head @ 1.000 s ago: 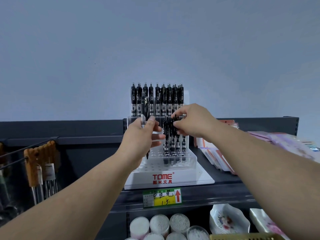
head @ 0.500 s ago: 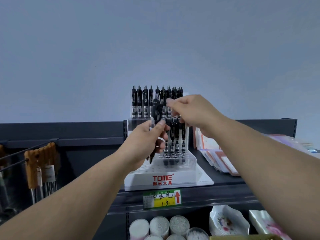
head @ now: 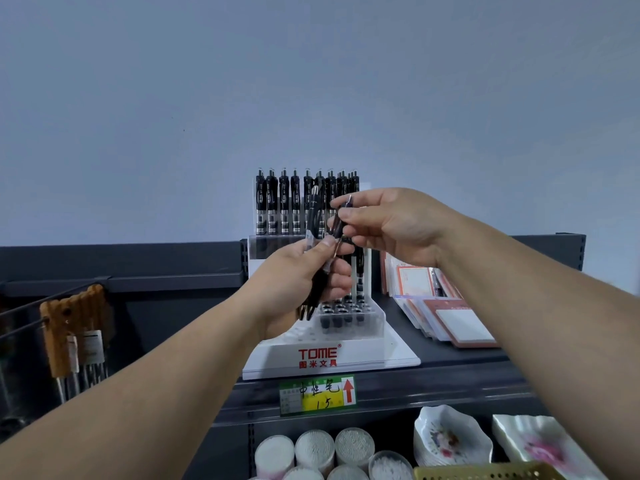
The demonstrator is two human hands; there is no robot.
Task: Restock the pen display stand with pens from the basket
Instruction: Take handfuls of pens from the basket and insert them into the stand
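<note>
**One pen drawn from the bundle, in front of the stand**

The single pen (head: pixel 338 226) is pinched near its clicker end between thumb and forefinger of the right hand (head: pixel 391 226), held in the air in front of the display stand (head: pixel 398 355), level with its upper tier. The left hand (head: pixel 298 282) has its fingers (head: pixel 341 282) curled round the bundle of pens (head: pixel 313 237), tips pointing down, just in front of the stand's middle rows.

These look to be light, stiff plastic click pens with smooth barrels. They probably slide easily against each other in a bundle, so a firm wrap suits the bundle. A pinch high on the barrel should leave the tip free to drop into a hole.

The stand's upper tier carries a full row of black pens (head: pixel 284 202). More stand in the right-hand holes lower down, and several front holes look empty.

The stand's white front reads "TOME" in red, with Chinese characters beneath. Directly below the stand, a price label (head: pixel 317 394) on the shelf (head: pixel 450 372) edge bears handwritten characters, what looks like "1.5", and a red upward arrow. The basket (head: pixel 485 472) shows only its perforated rim, well below and right of the stand.
</note>
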